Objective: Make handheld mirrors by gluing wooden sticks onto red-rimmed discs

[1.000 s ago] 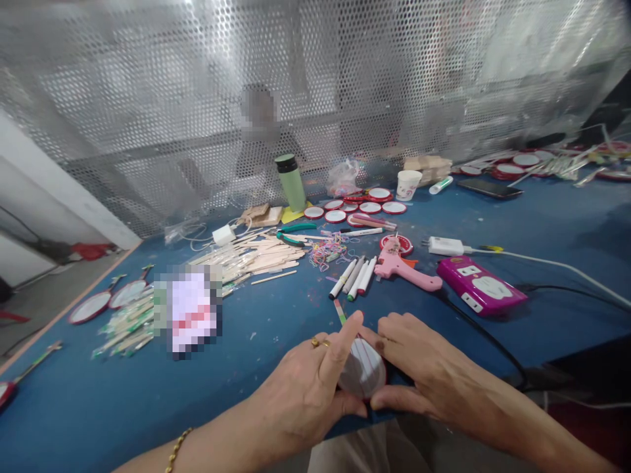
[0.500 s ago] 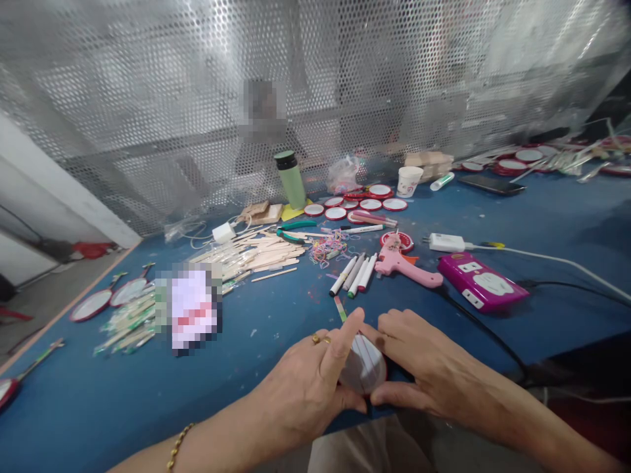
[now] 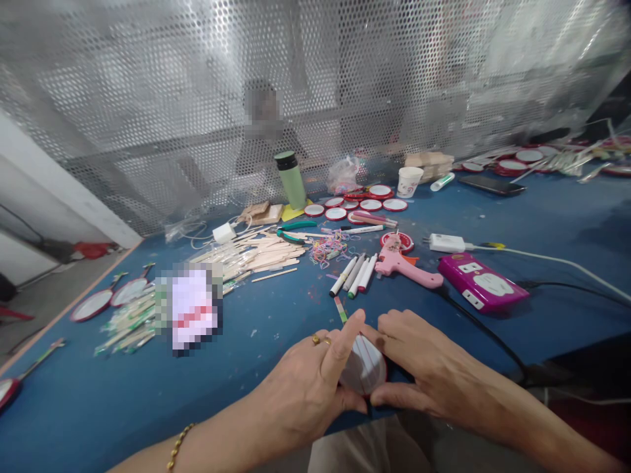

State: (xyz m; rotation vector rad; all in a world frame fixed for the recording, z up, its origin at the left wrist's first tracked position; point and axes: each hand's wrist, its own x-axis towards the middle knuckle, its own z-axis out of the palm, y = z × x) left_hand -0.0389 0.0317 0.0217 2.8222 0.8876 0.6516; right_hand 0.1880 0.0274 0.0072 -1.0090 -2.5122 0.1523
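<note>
A small round mirror [image 3: 367, 368] with a red rim lies at the table's near edge, a striped stick [image 3: 340, 310] extending from its far side. My left hand [image 3: 328, 374] is closed around the mirror's left side, its thumb by the near rim and a finger over the far part. My right hand [image 3: 411, 358] grips the right side, thumb at the near rim and fingers at the far rim. The fingers hide where stick and mirror meet. Just beyond are several marker pens [image 3: 353, 276] and a pink glue gun [image 3: 407, 266].
Wooden sticks [image 3: 271, 253], pliers [image 3: 290, 236] and rubber bands [image 3: 328, 249] lie mid-table. Red-rimmed discs [image 3: 336, 213] sit by a green bottle [image 3: 290, 180] and paper cup [image 3: 409, 182]. Right is a purple power strip [image 3: 480, 282] with cords. Left are stick-handled mirrors [image 3: 92, 305] and a pixelated item [image 3: 193, 309].
</note>
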